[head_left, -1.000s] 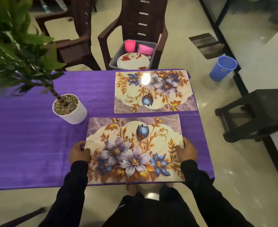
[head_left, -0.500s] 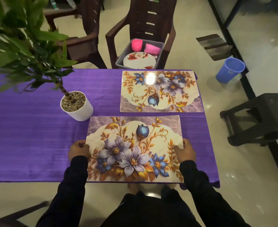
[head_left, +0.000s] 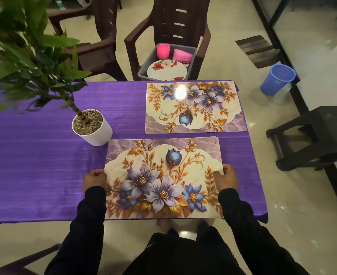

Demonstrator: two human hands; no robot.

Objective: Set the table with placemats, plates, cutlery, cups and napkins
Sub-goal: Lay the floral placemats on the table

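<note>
My left grip [head_left: 94, 180] and right grip [head_left: 226, 178] pinching the near placemat [head_left: 163, 179] by its side edges, flat on the purple bench [head_left: 34, 165], second placemat [head_left: 195, 108] beyond it, white plant pot [head_left: 92, 127] at its far-left corner, grey tub [head_left: 143, 71] of plates past the second placemat.

A table covered with a purple cloth [head_left: 34, 155] carries three things. A floral placemat [head_left: 163, 179] lies flat at the near edge, its front border level with the table's rim. A second floral placemat [head_left: 195, 108] lies at the far edge, just beyond the first and shifted to the right, a narrow strip of cloth between them. A white plant pot [head_left: 93, 129] filled with pebbles stands just beside the near placemat's far left corner.
</note>
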